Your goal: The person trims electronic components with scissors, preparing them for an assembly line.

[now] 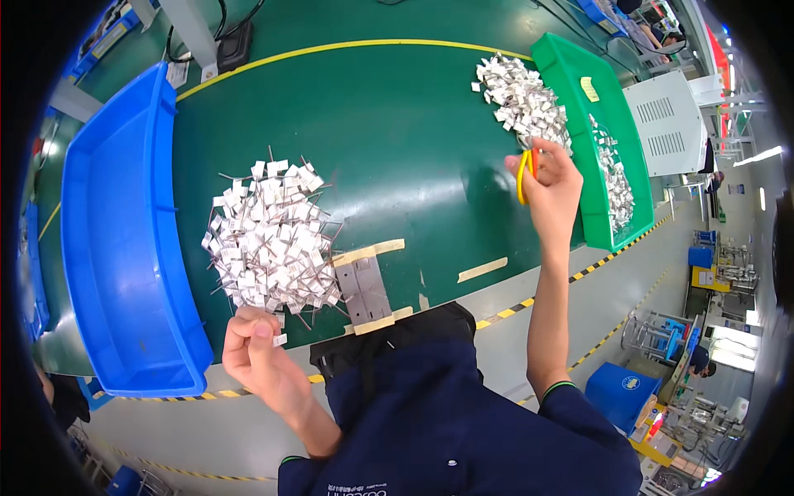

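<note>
My left hand (256,351) is closed in a pinch at the table's front edge, with a small white block-shaped component (279,340) at its fingertips. Just beyond it lies a large heap of white components with wire leads (273,236). My right hand (552,194) is wrapped round a small hand tool with yellow and orange handles (524,178); the tool's jaws are hard to make out. Past that hand, a second pile of white components (525,99) rests against a green bin (608,124). A flat grey metal plate (365,289) is taped down at the front edge, right of the large heap.
A long blue bin (124,240) stands along the left side. Small white pieces lie inside the green bin. Strips of tape (482,269) stick to the green tabletop (397,149). A grey vented box (662,124) is beyond the green bin, and a metal post (188,33) rises at back left.
</note>
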